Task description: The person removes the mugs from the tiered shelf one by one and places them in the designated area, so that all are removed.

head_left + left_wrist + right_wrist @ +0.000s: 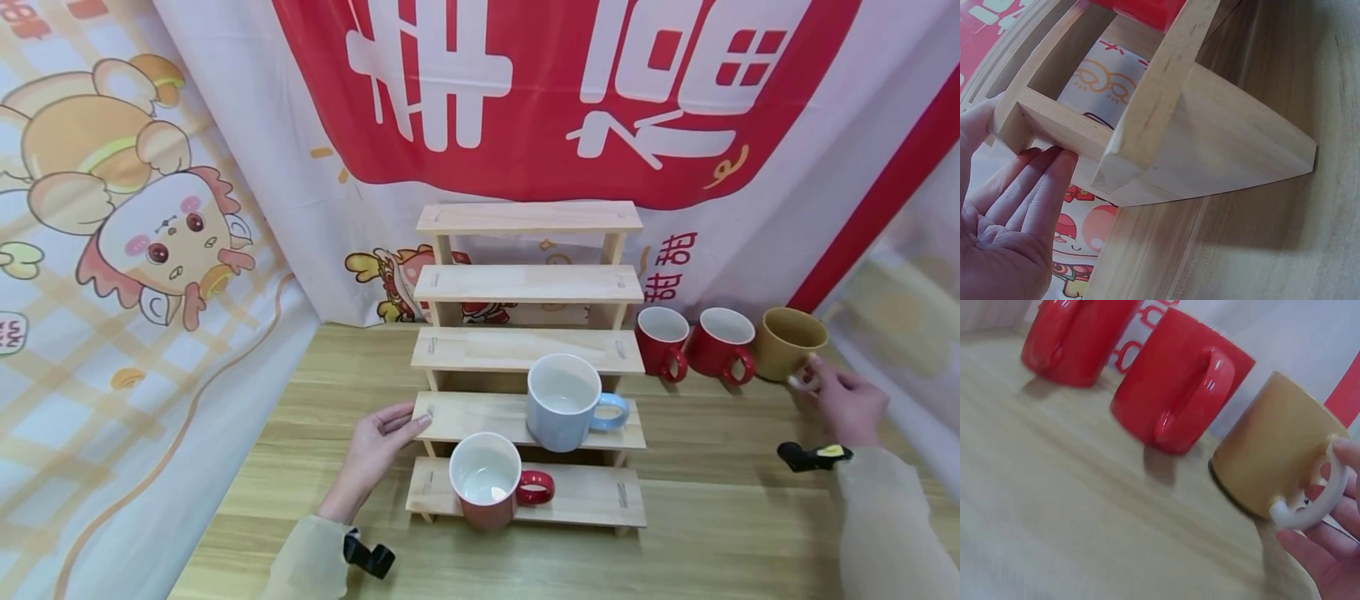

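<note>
My left hand [382, 437] pinches the left end of a stepped wooden shelf [465, 412], thumb on the second step from the bottom and fingers under it. On that step stands a light blue mug [562, 408]. A red mug [487, 492] with a white inside stands on the lowest step, handle to the right. Over at the right, my right hand [847, 400] holds the white handle of a tan mug [787, 346]. In the right wrist view, fingers curl through and around that handle [1319, 506], and the tan mug [1279, 447] appears tilted.
Two red mugs, one beside the shelf [660, 337] and one [718, 342] next to the tan mug, stand on the wood-grain table [720, 533]. Printed cloth [247, 150] hangs behind and at both sides. The shelf's upper three steps rise toward the back cloth.
</note>
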Demonstrator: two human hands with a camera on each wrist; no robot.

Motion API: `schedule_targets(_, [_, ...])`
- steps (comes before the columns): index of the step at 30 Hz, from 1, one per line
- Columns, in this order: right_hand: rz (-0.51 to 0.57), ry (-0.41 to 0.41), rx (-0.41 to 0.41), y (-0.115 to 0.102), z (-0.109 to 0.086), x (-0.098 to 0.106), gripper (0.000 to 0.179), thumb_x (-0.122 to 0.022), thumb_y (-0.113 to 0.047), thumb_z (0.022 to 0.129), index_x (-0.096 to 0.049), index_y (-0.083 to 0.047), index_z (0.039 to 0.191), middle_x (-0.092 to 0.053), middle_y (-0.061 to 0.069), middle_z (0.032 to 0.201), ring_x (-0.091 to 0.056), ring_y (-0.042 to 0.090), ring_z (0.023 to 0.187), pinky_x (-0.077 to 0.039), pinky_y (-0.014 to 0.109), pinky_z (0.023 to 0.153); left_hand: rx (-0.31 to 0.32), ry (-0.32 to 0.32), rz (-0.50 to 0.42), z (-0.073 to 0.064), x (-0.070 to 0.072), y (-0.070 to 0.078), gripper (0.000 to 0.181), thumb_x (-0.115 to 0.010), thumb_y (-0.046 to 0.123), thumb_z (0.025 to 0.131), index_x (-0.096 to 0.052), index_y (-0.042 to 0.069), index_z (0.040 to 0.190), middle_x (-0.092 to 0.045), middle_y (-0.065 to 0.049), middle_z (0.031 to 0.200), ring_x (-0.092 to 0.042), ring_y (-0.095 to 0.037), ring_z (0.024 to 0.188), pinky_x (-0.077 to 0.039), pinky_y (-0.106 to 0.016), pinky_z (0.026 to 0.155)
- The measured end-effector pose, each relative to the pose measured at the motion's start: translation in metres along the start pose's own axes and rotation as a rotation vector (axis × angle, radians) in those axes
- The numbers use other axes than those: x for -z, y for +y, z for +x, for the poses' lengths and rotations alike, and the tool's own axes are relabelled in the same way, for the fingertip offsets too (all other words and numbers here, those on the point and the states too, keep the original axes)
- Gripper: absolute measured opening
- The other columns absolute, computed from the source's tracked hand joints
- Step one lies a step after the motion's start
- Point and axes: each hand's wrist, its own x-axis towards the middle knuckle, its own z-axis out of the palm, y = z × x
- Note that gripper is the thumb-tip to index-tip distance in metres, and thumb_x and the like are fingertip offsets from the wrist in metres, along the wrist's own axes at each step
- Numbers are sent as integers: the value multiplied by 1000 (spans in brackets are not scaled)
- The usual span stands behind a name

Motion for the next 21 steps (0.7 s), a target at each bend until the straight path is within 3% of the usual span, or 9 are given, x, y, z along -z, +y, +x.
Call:
schedule_targets(4, [-146,26,26,3,1,7,17,-79,-23,92,-78,-25,75,-68,-10,70,-64,3,58,-56,17,52,-1,-1,-5,0,0,0,55,-83,25,88,-64,-7,128,-67,-25,123,-66,-32,112,-57,-27,88])
schedule_targets(9, [-310,39,95,-3,8,16,6,-85,-31,86,-79,-31,86,-69,-20,74,-59,-3,65,-48,12,52,0,-2,-7,1,0,-1,55,-83,25,88,-63,-7,128,-67,-25,123,-66,-32,113,-57,-27,88])
schedule_targets(12, [-322,32,139,-13,5,14,14,-85,-31,85,-81,-26,97,-70,-23,81,-57,-4,75,-45,8,56,5,0,-13,1,0,-1,54,-83,24,88,-64,-7,128,-67,-25,122,-66,-32,112,-58,-28,87])
schedule_targets(15, [-410,27,173,-26,-4,6,19,-83,-37,87,-79,-30,104,-68,-27,85,-53,-2,82,-43,9,57,0,1,-14,0,0,-1,55,-83,25,88,-63,-7,128,-67,-25,123,-66,-32,112,-57,-27,88])
schedule_targets(21, [-418,-16,225,-52,-27,-17,22,-82,-34,89,-78,-30,110,-69,-27,85,-60,-8,81,-45,6,61,1,1,-3,0,0,0,56,-83,28,88,-64,-6,128,-67,-25,124,-66,-32,113,-57,-27,88])
